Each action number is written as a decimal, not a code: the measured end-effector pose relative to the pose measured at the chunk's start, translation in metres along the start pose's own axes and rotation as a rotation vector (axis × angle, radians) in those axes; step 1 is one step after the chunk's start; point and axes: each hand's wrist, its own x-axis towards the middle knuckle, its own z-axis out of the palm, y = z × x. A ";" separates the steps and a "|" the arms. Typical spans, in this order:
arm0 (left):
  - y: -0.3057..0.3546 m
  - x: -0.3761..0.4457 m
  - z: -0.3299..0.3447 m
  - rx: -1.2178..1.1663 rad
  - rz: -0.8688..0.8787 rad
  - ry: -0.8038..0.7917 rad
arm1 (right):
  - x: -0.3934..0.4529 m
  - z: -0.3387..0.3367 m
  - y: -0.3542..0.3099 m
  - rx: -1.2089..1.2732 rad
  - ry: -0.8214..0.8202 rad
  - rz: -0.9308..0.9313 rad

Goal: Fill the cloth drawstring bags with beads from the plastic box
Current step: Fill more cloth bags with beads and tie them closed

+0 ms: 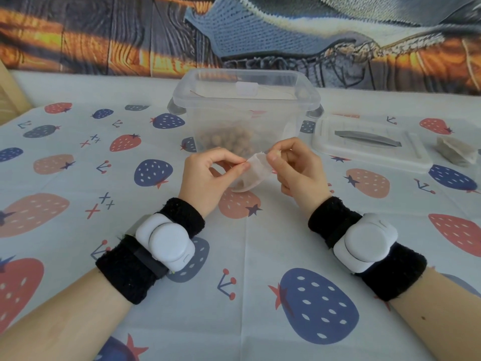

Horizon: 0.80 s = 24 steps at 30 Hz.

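Small cloth bag (252,173) held up, beads (229,140) in clear box (244,100)

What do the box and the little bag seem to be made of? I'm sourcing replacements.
The box looks like clear, slightly frosted plastic: the beads show through its wall. The bag, pinched by both hands, looks like thin, matte, off-white woven cloth, semi-sheer.

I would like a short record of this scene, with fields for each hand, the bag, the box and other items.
left hand: pinches the bag's left edge
right hand: pinches the bag's top right edge
cloth bag: held above the tablecloth, some beads inside
plastic box: open, beads at the bottom
lid: lies right of the box
second bag: right of the lid
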 end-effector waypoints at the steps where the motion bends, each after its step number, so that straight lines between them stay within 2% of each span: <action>1: 0.000 0.000 0.000 -0.005 -0.004 0.002 | 0.000 0.000 0.000 -0.020 -0.012 -0.030; 9: 0.000 0.000 0.000 -0.002 0.000 0.000 | 0.000 -0.002 0.000 -0.065 -0.025 -0.026; 11: 0.000 0.000 0.000 0.010 0.002 -0.007 | 0.003 -0.002 0.000 0.078 0.035 0.096; 15: -0.001 0.000 -0.001 0.015 0.001 -0.012 | 0.016 -0.016 0.001 0.590 0.220 0.453; 17: -0.001 0.000 0.000 0.012 -0.005 -0.010 | 0.021 -0.025 0.005 0.750 0.242 0.503; 24: -0.002 0.000 0.001 0.013 -0.013 -0.004 | 0.028 -0.029 0.013 0.823 0.191 0.552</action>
